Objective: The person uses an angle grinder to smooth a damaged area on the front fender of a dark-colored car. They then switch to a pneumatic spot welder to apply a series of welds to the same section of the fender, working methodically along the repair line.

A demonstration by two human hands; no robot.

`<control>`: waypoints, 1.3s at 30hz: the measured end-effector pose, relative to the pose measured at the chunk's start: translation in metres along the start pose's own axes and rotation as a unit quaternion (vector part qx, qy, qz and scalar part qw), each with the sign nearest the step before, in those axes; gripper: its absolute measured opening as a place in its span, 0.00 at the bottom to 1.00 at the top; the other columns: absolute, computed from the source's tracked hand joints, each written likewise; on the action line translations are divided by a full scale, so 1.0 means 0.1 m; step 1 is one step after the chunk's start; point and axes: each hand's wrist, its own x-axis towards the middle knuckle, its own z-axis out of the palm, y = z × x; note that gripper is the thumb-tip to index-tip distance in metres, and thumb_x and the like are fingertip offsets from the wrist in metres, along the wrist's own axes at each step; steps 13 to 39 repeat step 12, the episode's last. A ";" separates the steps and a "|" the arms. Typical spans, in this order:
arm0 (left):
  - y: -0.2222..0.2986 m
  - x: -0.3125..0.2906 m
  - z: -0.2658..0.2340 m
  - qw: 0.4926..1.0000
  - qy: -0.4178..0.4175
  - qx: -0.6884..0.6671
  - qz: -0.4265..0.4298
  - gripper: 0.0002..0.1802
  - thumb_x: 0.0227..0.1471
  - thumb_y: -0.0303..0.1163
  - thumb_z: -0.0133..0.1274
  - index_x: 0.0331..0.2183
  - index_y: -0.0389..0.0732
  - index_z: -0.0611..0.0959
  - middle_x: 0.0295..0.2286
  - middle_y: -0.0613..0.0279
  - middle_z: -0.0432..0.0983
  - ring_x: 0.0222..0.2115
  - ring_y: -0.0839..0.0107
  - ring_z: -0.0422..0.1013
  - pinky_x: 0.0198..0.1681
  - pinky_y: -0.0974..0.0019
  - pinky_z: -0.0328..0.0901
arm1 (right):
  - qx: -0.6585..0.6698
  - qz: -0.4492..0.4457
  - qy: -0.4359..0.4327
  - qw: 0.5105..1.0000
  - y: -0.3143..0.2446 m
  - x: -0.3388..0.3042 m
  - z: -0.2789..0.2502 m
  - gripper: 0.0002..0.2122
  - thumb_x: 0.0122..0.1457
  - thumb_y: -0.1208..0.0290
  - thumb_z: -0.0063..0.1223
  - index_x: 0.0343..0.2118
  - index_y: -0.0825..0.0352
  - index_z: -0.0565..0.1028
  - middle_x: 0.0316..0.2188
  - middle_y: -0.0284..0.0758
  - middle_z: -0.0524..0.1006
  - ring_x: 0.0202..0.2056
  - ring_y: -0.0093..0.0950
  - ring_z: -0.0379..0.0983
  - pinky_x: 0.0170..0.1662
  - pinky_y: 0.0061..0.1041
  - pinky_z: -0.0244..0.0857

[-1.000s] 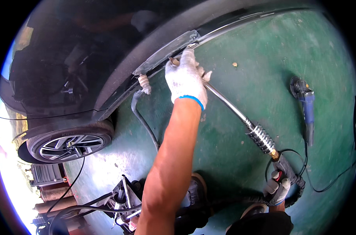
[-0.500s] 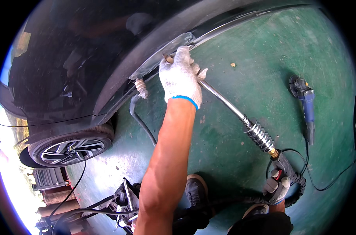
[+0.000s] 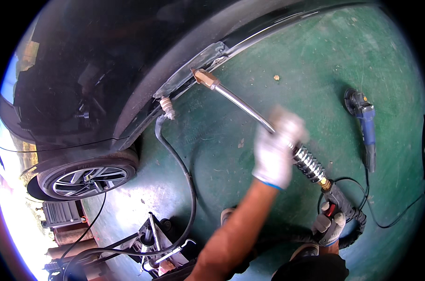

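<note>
A dent-puller gun runs diagonally, with a chrome rod (image 3: 238, 100), a ribbed metal section (image 3: 311, 164) and a black handle (image 3: 338, 196) with a red trigger. My right hand (image 3: 332, 227), in a grey-and-white glove, is closed around the handle. The copper-coloured head (image 3: 205, 78) at the rod's far end touches a bare-metal patch (image 3: 186, 70) on the dark car's sill. My left hand (image 3: 278, 150), in a white knitted glove, is over the rod just above the ribbed section. Motion blur smears its fingers, so its grip is unclear.
A cable with a ringed connector (image 3: 166, 107) is attached at the sill. A blue angle grinder (image 3: 367, 126) lies on the green floor (image 3: 250, 154) at right. The car wheel (image 3: 88, 180) is at left, beside a black cart with tools (image 3: 151, 241).
My left hand has left the copper-coloured head and moved right and nearer along the rod, uncovering the head and patch. My right hand stays on the handle.
</note>
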 end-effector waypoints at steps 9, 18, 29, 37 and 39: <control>-0.18 -0.21 0.08 0.992 0.039 -0.043 -0.112 0.18 0.55 0.35 0.58 0.41 0.32 0.75 0.24 0.57 0.73 0.22 0.67 0.72 0.31 0.59 0.74 | -0.043 0.004 -0.100 0.994 -0.04 -0.02 -0.16 0.26 0.58 0.63 0.51 0.59 0.66 0.63 0.51 0.37 0.74 0.26 0.26 0.67 0.26 0.26 0.61; -0.14 -0.18 -0.02 0.992 -0.006 0.055 -0.112 0.34 0.52 0.39 0.63 0.53 0.33 0.66 0.28 0.50 0.75 0.28 0.64 0.76 0.33 0.58 0.75 | 0.031 0.005 -0.033 0.999 -0.07 -0.06 -0.24 0.30 0.52 0.62 0.51 0.60 0.65 0.63 0.48 0.38 0.75 0.24 0.33 0.68 0.24 0.36 0.63; -0.14 -0.18 -0.02 0.992 -0.006 0.055 -0.112 0.34 0.52 0.39 0.63 0.53 0.33 0.66 0.28 0.50 0.75 0.28 0.64 0.76 0.33 0.58 0.75 | 0.031 0.005 -0.033 0.999 -0.07 -0.06 -0.24 0.30 0.52 0.62 0.51 0.60 0.65 0.63 0.48 0.38 0.75 0.24 0.33 0.68 0.24 0.36 0.63; -0.14 -0.18 -0.02 0.992 -0.006 0.055 -0.112 0.34 0.52 0.39 0.63 0.53 0.33 0.66 0.28 0.50 0.75 0.28 0.64 0.76 0.33 0.58 0.75 | 0.031 0.005 -0.033 0.999 -0.07 -0.06 -0.24 0.30 0.52 0.62 0.51 0.60 0.65 0.63 0.48 0.38 0.75 0.24 0.33 0.68 0.24 0.36 0.63; -0.14 -0.18 -0.02 0.992 -0.006 0.055 -0.112 0.34 0.52 0.39 0.63 0.53 0.33 0.66 0.28 0.50 0.75 0.28 0.64 0.76 0.33 0.58 0.75 | 0.031 0.005 -0.033 0.999 -0.07 -0.06 -0.24 0.30 0.52 0.62 0.51 0.60 0.65 0.63 0.48 0.38 0.75 0.24 0.33 0.68 0.24 0.36 0.63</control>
